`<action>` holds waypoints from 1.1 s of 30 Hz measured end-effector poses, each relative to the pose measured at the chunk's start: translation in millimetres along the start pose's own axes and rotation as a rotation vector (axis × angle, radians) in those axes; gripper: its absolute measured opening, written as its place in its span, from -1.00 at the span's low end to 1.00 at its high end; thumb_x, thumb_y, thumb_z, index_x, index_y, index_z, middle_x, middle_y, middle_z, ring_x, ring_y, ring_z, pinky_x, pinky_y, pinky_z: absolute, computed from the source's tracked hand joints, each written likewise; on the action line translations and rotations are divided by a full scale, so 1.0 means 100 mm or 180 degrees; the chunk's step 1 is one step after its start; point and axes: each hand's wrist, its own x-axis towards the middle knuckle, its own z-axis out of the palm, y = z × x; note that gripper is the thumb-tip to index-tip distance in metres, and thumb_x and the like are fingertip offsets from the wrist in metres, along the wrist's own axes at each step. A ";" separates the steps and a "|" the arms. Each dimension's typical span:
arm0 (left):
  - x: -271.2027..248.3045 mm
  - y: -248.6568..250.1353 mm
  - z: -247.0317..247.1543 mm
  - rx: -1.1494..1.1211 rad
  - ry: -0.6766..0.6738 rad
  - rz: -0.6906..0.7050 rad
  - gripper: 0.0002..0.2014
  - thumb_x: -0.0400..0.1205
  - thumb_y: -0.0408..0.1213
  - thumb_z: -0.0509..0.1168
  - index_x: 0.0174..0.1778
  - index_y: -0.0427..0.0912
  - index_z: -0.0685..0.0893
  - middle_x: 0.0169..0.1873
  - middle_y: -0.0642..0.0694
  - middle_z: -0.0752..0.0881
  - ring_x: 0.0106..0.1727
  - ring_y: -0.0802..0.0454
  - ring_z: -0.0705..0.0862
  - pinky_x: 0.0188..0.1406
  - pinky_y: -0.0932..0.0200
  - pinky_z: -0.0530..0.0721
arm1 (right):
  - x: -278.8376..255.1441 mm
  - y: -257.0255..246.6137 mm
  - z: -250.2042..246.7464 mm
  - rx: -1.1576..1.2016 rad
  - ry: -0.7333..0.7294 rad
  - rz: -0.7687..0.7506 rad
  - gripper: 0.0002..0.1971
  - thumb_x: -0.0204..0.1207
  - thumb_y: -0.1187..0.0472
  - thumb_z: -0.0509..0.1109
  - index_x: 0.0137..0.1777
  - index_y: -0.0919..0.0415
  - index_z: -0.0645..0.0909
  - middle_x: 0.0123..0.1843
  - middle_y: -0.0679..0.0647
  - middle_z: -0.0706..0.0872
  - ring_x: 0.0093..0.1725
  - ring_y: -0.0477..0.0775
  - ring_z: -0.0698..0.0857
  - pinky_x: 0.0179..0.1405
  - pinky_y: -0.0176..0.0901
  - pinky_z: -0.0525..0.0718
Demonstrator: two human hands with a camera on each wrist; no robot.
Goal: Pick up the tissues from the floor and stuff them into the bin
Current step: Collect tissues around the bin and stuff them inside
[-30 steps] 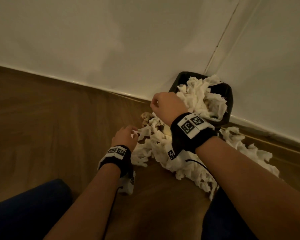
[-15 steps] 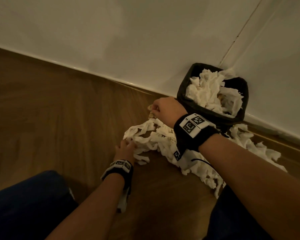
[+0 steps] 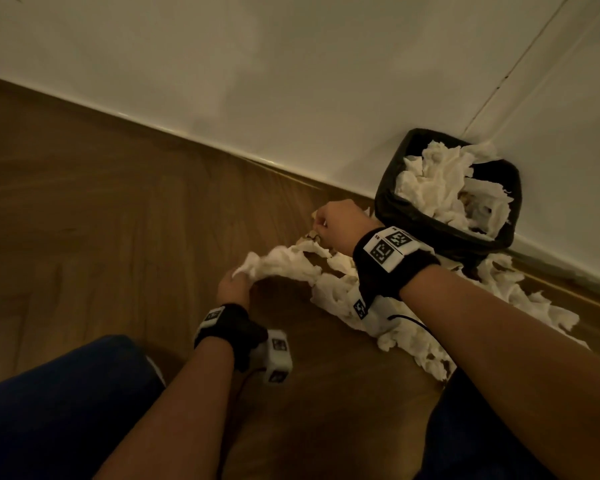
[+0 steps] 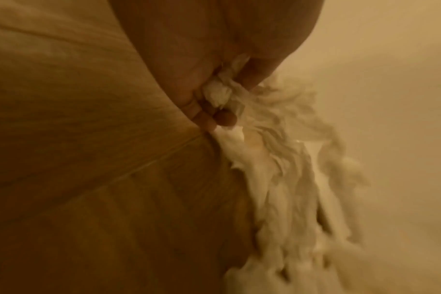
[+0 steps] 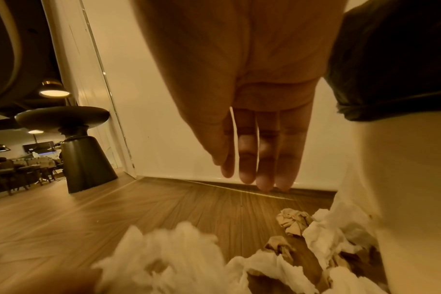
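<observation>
A black-lined bin (image 3: pixel 388 202) stands in the wall corner, heaped with white tissue (image 3: pixel 440 188). More white tissues (image 3: pixel 340 296) lie strewn on the wooden floor in front of and beside it. My left hand (image 3: pixel 234 284) pinches the end of a long tissue strand (image 3: pixel 281 263) and holds it raised off the floor. In the left wrist view my left hand (image 4: pixel 232 101) has thumb and fingers closed on the strand (image 4: pixel 285 169). My right hand (image 3: pixel 336 221) hovers just left of the bin. It (image 5: pixel 254 179) points its straight fingers down, empty, above the tissues (image 5: pixel 325 234).
White walls meet behind the bin. Some brownish crumpled tissues (image 5: pixel 293 220) lie among the white ones. A dark pedestal side table (image 5: pixel 73 149) stands far off to the left. My knees in dark blue (image 3: pixel 59 410) rest on the floor at the bottom edge.
My left hand took hold of the tissue strand's end on the floor and lifted it. My right hand came down from the bin's rim to just left of the bin.
</observation>
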 end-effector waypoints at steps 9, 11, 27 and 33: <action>0.09 0.23 -0.21 -0.1671 -0.0343 -0.0747 -0.72 0.66 -0.17 0.04 0.10 -0.20 0.58 -0.12 -0.17 0.65 -0.23 -0.07 0.58 -0.24 0.14 0.54 | 0.23 0.05 0.43 -0.0093 -0.0500 0.0110 -0.66 0.61 0.33 0.23 0.37 0.21 0.56 0.40 0.19 0.55 0.33 0.19 0.57 0.27 -0.03 0.58; 0.12 0.24 -0.25 -0.1494 -0.0652 -0.0738 -0.45 0.65 0.16 -0.02 0.36 -0.16 0.52 0.23 -0.20 0.58 0.19 -0.16 0.59 0.23 0.01 0.53 | 0.26 0.07 0.60 -0.0213 -0.0595 0.0021 -0.59 0.59 0.22 0.29 0.45 0.14 0.45 0.45 0.20 0.45 0.38 0.24 0.50 0.33 0.07 0.54; 0.11 0.14 -0.44 -0.0037 0.0330 -0.0726 -0.60 0.66 -0.25 0.21 0.38 -0.37 0.46 0.25 -0.32 0.60 0.26 -0.25 0.58 -0.03 0.06 0.48 | 0.42 -0.25 1.50 -0.0571 -0.0914 -0.0306 -0.52 0.60 0.04 0.24 0.50 -0.25 0.27 0.47 0.19 0.28 0.44 0.42 0.27 0.33 0.30 0.40; 0.09 0.19 -0.37 -0.1283 0.0189 -0.0504 -0.45 0.68 0.09 0.09 0.51 -0.18 0.35 0.38 -0.21 0.51 0.37 -0.23 0.52 0.37 -0.08 0.47 | 0.48 -0.28 1.28 -0.0428 -0.0814 0.0014 -0.69 0.65 0.30 0.15 0.30 0.31 0.59 0.31 0.29 0.60 0.31 0.28 0.57 0.27 0.02 0.52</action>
